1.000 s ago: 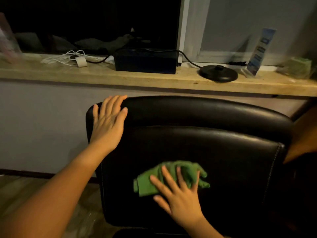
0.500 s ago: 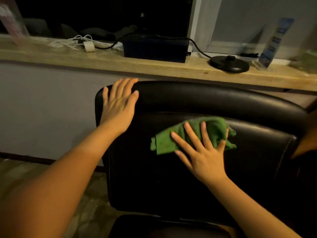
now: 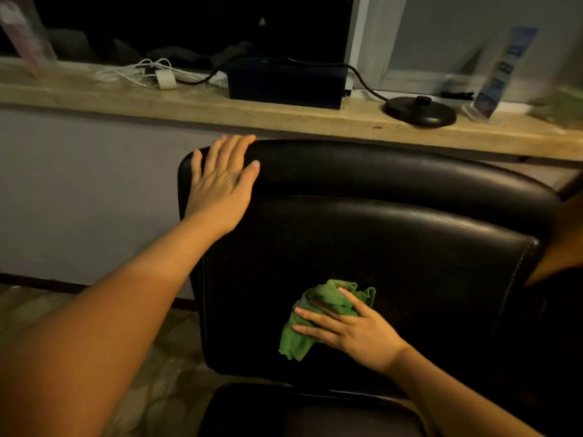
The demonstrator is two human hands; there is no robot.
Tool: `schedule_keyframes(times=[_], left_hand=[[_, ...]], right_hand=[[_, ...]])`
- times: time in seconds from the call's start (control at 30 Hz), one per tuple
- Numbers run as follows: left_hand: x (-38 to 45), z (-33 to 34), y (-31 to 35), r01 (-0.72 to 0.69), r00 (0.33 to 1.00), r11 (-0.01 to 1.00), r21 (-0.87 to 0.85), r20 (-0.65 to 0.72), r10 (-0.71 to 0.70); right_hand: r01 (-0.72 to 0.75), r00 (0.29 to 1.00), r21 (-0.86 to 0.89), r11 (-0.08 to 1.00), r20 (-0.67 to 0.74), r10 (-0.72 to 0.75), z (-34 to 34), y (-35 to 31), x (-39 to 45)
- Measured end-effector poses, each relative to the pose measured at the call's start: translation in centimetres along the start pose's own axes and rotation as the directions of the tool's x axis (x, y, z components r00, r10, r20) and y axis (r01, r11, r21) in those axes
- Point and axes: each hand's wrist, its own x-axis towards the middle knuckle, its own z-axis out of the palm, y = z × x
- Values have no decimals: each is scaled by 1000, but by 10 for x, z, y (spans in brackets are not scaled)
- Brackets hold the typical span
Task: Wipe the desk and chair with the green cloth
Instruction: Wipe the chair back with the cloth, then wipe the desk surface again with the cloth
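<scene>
A black leather chair (image 3: 394, 234) faces away from me, its backrest filling the middle of the view. My left hand (image 3: 220, 187) lies flat with fingers spread on the backrest's top left corner. My right hand (image 3: 350, 329) presses the crumpled green cloth (image 3: 303, 329) against the lower middle of the backrest, fingers laid over it. Behind the chair runs the beige desk top (image 3: 220, 108), a long ledge along the wall.
On the desk stand a dark box (image 3: 284, 82) with a black cable, white cables and a plug (image 3: 148, 74), a round black base (image 3: 421, 110), and a blue leaflet stand (image 3: 498, 77). The chair seat (image 3: 299, 414) shows at the bottom. Patterned floor lies at the lower left.
My right hand has dragged the green cloth down from the upper middle of the backrest to its lower part, bunching it. My left hand has stayed on the top corner.
</scene>
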Motion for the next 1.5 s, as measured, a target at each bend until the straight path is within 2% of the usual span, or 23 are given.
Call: schedule_keyframes(times=[0.17, 0.27, 0.37, 0.47, 0.63, 0.8, 0.87, 1.0, 1.07, 1.13, 1.23, 1.33, 1.43, 1.5], left_hand=[[-5, -7, 3, -18, 997, 999, 51, 77, 14], [-6, -14, 10, 17, 987, 993, 118, 156, -36], [-12, -25, 27, 38, 963, 987, 155, 260, -78], [-30, -34, 57, -66, 946, 982, 178, 323, 5], [-58, -25, 143, -202, 883, 976, 87, 446, 143], [-107, 20, 253, -461, 804, 887, 15, 430, 411], [-135, 41, 313, -517, 734, 850, -100, 459, 500], [-206, 78, 432, -504, 616, 769, -392, 462, 639], [-253, 94, 486, -480, 550, 727, -491, 478, 685], [-306, 112, 531, -487, 458, 681, -547, 504, 732], [-390, 142, 583, -523, 306, 622, -583, 552, 775], [-464, 169, 618, -571, 192, 583, -578, 596, 779], [-516, 188, 637, -627, 136, 562, -540, 635, 761], [-536, 197, 644, -657, 121, 556, -509, 656, 745]], right_hand=[[-170, 985, -1, 985, -39, 170, -46, 66, -7], [-186, 982, 14, 982, -1, 186, -70, 82, -1], [-315, 949, 57, 947, 19, 315, -96, 87, 0], [-446, 895, 98, 889, 43, 444, -128, 89, -13], [-576, 817, 85, 813, 97, 569, -179, 90, -70], [-719, 695, 65, 692, 90, 713, -236, 93, -164], [-786, 616, 21, 618, 117, 779, -264, 87, -221], [-917, 380, -49, 396, 198, 904, -318, 52, -348], [-962, 237, -73, 264, 266, 934, -343, 18, -409], [-992, 75, -74, 99, 276, 958, -365, -24, -464], [-985, -140, -144, -92, 371, 918, -391, -91, -536], [-941, -332, -233, -244, 515, 790, -407, -142, -594], [-888, -457, -335, -314, 588, 667, -410, -185, -634], [-861, -506, -393, -323, 594, 626, -406, -211, -652]])
